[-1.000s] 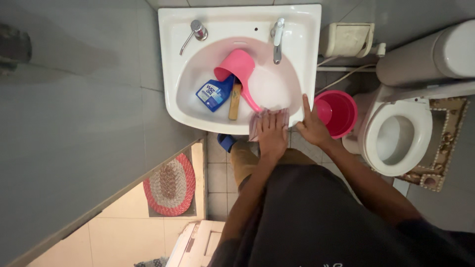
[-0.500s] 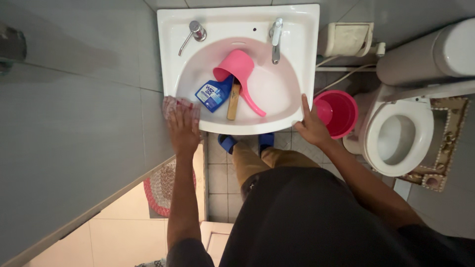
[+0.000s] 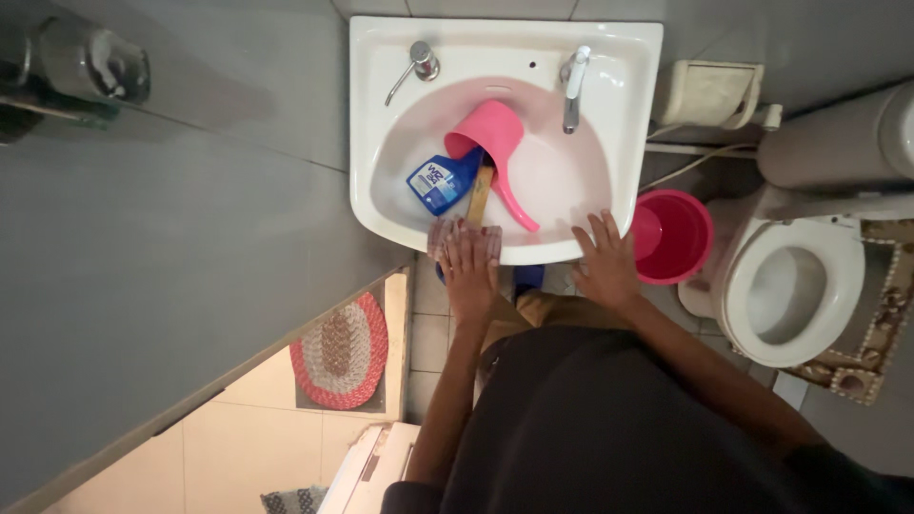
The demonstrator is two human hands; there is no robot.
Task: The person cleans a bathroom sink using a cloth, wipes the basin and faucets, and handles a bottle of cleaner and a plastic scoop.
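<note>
Head view, looking straight down at a person standing at a white sink (image 3: 371,205) in a small bathroom.

The left hand (image 3: 469,269) lies flat, fingers spread, pressing a pinkish cloth (image 3: 447,234) onto the front rim of the sink, left of centre. The cloth looks thin, soft and limp, likely light even if damp; it would bunch easily, so a flat palm or a pinch at any edge should manage it. Nothing is gripped: the hand is open, holding the cloth down by pressure alone.

The right hand (image 3: 605,259) rests further right on the same rim, also open with fingers splayed, holding nothing; it seems to brace against the hard, smooth and probably slippery porcelain.

Inside the basin lie a pink dipper (image 3: 495,143) on its side, a blue bottle (image 3: 440,181) and a wooden brush handle (image 3: 481,195), close together and touching or nearly so. A tap (image 3: 572,81) stands at the back right, a second chrome fitting (image 3: 414,65) at the back left.

Right of the sink sits a red bucket (image 3: 678,238) on the floor, then a white toilet (image 3: 790,290). A round woven mat (image 3: 340,350) lies lower left.
</note>
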